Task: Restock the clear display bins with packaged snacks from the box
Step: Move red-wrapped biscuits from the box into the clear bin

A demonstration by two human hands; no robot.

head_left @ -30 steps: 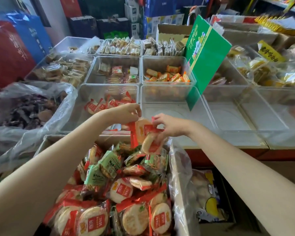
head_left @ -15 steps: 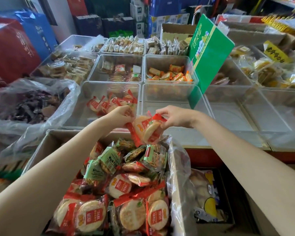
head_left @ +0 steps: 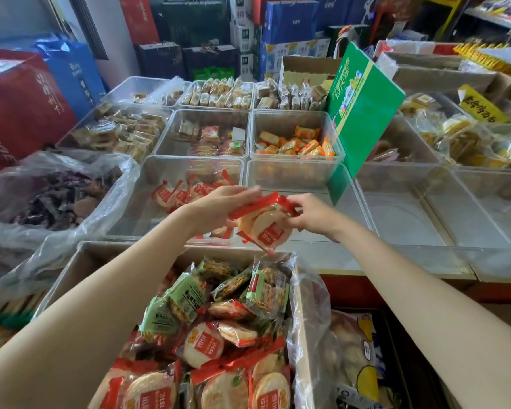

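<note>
Clear display bin (head_left: 148, 208), front row, already holds several red-wrapped rice crackers at its far side. The box (head_left: 71, 270) below stays well stocked. My left hand (head_left: 219, 206) and right hand (head_left: 313, 215) both pinch a cracker packet (head_left: 266, 228) over the bin's near-right corner, higher and farther forward than a second ago. Next, in my judgement: release into that bin.

Box (head_left: 71, 270) before bins (head_left: 195, 169)

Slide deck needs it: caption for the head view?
Both hands lift red-wrapped rice crackers toward clear bin.
</note>
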